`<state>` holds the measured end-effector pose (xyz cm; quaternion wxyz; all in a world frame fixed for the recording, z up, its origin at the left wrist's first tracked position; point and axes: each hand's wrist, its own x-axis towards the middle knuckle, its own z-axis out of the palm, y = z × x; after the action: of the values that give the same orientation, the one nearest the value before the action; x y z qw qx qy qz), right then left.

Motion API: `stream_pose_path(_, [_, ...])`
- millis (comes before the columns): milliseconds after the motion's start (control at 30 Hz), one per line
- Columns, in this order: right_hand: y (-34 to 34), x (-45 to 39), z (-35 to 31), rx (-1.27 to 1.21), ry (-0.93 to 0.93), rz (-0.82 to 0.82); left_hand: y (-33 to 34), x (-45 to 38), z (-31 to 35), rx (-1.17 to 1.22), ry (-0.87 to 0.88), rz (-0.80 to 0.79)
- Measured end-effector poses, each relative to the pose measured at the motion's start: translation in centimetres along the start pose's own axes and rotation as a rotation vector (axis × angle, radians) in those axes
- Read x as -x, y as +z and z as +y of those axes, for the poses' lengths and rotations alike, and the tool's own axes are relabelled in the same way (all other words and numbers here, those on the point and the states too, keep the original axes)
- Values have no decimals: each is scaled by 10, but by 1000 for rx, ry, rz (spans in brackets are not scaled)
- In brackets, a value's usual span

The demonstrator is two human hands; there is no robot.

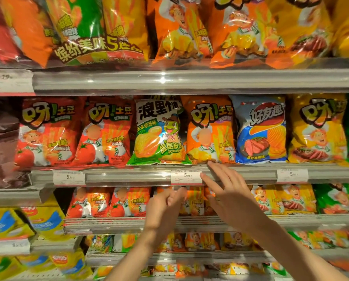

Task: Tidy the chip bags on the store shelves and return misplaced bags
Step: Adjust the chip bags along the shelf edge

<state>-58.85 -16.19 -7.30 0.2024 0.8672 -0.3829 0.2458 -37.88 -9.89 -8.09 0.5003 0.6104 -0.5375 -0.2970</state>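
On the middle shelf (129,176) stands a row of chip bags: two red tomato bags (48,132) (105,132), a green-and-white bag (159,132), an orange bag (210,128), a blue bag (260,128) and a yellow bag (315,126). My right hand (228,191) is raised with fingers spread; its fingertips touch the shelf edge just under the orange bag. My left hand (163,207) hangs lower, below the green-and-white bag, fingers loosely curled and holding nothing.
Large orange, green and yellow bags (179,31) fill the top shelf. Smaller red, orange, yellow and green bags (129,201) line the shelves below. Yellow-and-blue bags (44,220) sit at the lower left, a dark brown bag (1,147) at the far left. Price tags (186,176) hang on the rail.
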Motion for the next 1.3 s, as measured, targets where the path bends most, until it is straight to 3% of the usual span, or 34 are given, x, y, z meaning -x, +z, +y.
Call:
stream_pose_path(67, [-7, -1, 5, -60, 14, 25, 13, -2, 6, 300, -69, -89])
stream_pose_path(133, [-15, -7, 11, -134, 74, 84, 20, -8, 13, 386, -144, -82])
stream_pose_path(200, [-24, -18, 20, -195, 180, 116, 25, -15, 14, 373, -203, -48])
stream_pose_path(367, [-35, -50, 40, -209, 316, 3, 29, -17, 27, 373, -288, -3])
stream_pose_path(933, [-34, -69, 37, -94, 268, -138, 30, -19, 17, 323, -245, -15])
stream_pose_path(1300, [-32, -67, 28, -154, 302, -132, 25, -24, 21, 336, -332, -34])
